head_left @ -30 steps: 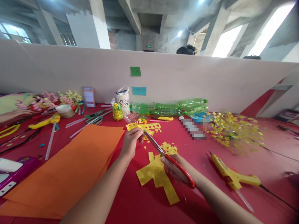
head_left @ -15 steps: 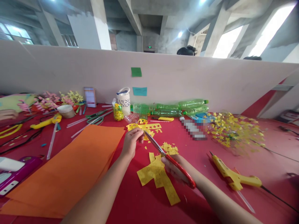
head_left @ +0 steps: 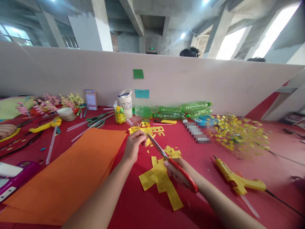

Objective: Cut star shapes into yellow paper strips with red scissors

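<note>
Red-handled scissors (head_left: 177, 167) are gripped in my right hand (head_left: 175, 171), their blades pointing away and to the left. The tips reach the fingers of my left hand (head_left: 136, 143), which is closed in a pinch. Whatever lies between those fingers is too small to make out. Beneath the scissors lie overlapping yellow strips (head_left: 156, 176) with star outlines. A heap of small yellow stars (head_left: 173, 152) sits just beyond my right hand. Yellow scraps with star-shaped holes (head_left: 154, 129) lie behind the fingertips.
Orange sheets (head_left: 78, 168) cover the left side. A yellow glue gun (head_left: 238, 178) lies right, below wire stems with yellow stars (head_left: 238, 130). Green plastic bottles (head_left: 173, 115) and a white cup (head_left: 125, 106) stand along the partition. Another person's hand (head_left: 8, 130) is at far left.
The view has shifted very slightly. Another person's hand at far left has moved lower, to the yellow-handled tool there. My hands and the scissors look nearly the same.
</note>
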`<state>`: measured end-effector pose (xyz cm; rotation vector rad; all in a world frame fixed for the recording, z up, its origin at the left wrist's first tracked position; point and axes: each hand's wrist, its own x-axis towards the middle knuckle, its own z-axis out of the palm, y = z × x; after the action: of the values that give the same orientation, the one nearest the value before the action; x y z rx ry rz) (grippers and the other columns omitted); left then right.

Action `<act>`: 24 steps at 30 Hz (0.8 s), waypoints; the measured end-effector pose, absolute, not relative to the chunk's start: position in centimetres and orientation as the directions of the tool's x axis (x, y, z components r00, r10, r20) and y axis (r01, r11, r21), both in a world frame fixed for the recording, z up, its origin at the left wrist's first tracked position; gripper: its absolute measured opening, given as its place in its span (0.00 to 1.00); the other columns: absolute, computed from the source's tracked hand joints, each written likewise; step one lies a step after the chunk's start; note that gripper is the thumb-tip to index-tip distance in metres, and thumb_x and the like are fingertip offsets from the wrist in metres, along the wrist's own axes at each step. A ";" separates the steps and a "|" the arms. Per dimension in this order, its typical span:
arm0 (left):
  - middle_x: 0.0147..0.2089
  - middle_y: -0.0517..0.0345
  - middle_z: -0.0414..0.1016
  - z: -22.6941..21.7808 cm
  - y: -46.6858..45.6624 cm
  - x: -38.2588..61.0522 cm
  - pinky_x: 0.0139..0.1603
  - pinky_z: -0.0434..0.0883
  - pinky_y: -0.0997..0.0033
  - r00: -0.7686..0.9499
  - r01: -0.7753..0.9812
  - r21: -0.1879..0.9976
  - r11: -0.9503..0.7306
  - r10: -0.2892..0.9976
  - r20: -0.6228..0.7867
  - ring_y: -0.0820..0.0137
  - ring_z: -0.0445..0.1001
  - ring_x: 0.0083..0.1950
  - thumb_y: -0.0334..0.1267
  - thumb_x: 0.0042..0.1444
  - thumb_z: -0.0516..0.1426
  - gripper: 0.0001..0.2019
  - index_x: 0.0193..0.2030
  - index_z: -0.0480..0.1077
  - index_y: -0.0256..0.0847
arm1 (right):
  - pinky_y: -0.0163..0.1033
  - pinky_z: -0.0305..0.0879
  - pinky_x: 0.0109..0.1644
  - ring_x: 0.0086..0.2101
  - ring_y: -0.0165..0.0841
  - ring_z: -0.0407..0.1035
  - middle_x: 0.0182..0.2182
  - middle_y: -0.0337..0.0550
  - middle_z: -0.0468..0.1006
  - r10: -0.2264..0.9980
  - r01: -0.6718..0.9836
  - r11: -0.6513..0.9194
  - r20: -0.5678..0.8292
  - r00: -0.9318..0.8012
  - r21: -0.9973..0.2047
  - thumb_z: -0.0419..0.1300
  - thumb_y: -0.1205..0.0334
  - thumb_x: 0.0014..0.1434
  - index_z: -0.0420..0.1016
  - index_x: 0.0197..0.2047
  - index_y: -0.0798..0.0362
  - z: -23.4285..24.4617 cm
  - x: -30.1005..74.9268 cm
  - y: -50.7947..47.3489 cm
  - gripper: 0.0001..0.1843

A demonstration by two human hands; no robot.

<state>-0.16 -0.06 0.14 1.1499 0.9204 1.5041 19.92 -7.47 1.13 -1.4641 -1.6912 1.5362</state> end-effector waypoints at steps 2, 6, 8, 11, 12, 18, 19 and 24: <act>0.19 0.64 0.66 0.1 -0.1 0.0 0.26 0.61 0.76 -0.055 -0.245 0.944 -0.219 0.976 0.212 0.77 0.63 0.22 0.36 0.48 0.59 0.05 0.24 0.70 0.38 | 0.28 0.48 0.14 0.11 0.22 0.53 0.10 0.29 0.57 0.875 0.389 -0.161 -0.313 -0.368 -0.907 0.52 0.33 0.57 0.62 0.24 0.54 1.1 20.0 -7.5 0.30; 0.18 0.64 0.65 0.2 -0.2 0.1 0.26 0.61 0.75 -0.054 -0.201 0.951 -0.235 0.972 0.229 0.77 0.63 0.21 0.37 0.49 0.58 0.06 0.24 0.70 0.38 | 0.28 0.47 0.14 0.11 0.22 0.53 0.10 0.29 0.57 0.874 0.373 -0.162 -0.308 -0.376 -0.913 0.51 0.33 0.57 0.62 0.25 0.53 1.0 20.0 -7.5 0.29; 0.18 0.64 0.65 0.3 -0.3 0.1 0.26 0.60 0.75 -0.039 -0.190 0.952 -0.242 0.970 0.239 0.77 0.63 0.21 0.36 0.49 0.58 0.07 0.24 0.70 0.39 | 0.28 0.48 0.15 0.11 0.22 0.52 0.09 0.29 0.56 0.870 0.362 -0.164 -0.308 -0.386 -0.918 0.51 0.33 0.57 0.61 0.25 0.53 1.0 20.1 -7.5 0.29; 0.18 0.64 0.64 0.4 -0.3 0.0 0.26 0.59 0.75 -0.021 -0.182 0.950 -0.255 0.967 0.255 0.77 0.62 0.21 0.36 0.50 0.58 0.07 0.23 0.69 0.39 | 0.28 0.49 0.16 0.11 0.22 0.52 0.10 0.29 0.56 0.861 0.362 -0.163 -0.312 -0.402 -0.918 0.51 0.33 0.57 0.61 0.25 0.53 1.0 20.2 -7.5 0.29; 0.18 0.64 0.63 0.4 -0.3 0.0 0.26 0.59 0.75 -0.018 -0.179 0.949 -0.259 0.966 0.260 0.77 0.61 0.21 0.36 0.50 0.58 0.08 0.22 0.69 0.39 | 0.28 0.49 0.16 0.11 0.22 0.53 0.10 0.29 0.57 0.860 0.369 -0.159 -0.312 -0.403 -0.916 0.51 0.33 0.57 0.61 0.25 0.53 1.0 20.2 -7.5 0.29; 0.18 0.64 0.62 0.3 -0.3 0.0 0.26 0.58 0.74 0.002 -0.161 0.951 -0.265 0.963 0.269 0.76 0.60 0.21 0.36 0.50 0.58 0.08 0.22 0.68 0.39 | 0.28 0.48 0.15 0.11 0.22 0.51 0.09 0.29 0.57 0.875 0.386 -0.144 -0.299 -0.380 -0.911 0.51 0.34 0.58 0.60 0.24 0.53 1.5 19.9 -7.7 0.29; 0.18 0.64 0.61 0.4 -0.3 0.0 0.26 0.58 0.74 0.004 -0.155 0.952 -0.265 0.963 0.269 0.76 0.60 0.22 0.36 0.50 0.57 0.08 0.22 0.68 0.39 | 0.29 0.48 0.15 0.11 0.21 0.51 0.09 0.29 0.56 0.879 0.383 -0.140 -0.293 -0.376 -0.913 0.51 0.34 0.58 0.59 0.23 0.52 1.6 19.9 -7.7 0.29; 0.23 0.63 0.65 0.6 -0.5 0.2 0.28 0.60 0.75 -0.032 -0.130 0.938 -0.321 0.947 0.320 0.77 0.61 0.24 0.36 0.49 0.58 0.09 0.20 0.67 0.39 | 0.29 0.48 0.14 0.10 0.22 0.51 0.08 0.29 0.54 0.884 0.376 -0.159 -0.301 -0.358 -0.913 0.48 0.32 0.58 0.58 0.22 0.52 1.3 19.6 -7.8 0.31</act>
<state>0.25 -0.48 0.63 1.3340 0.9433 1.5134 19.55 -7.82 1.31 -1.4285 -1.6719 1.5337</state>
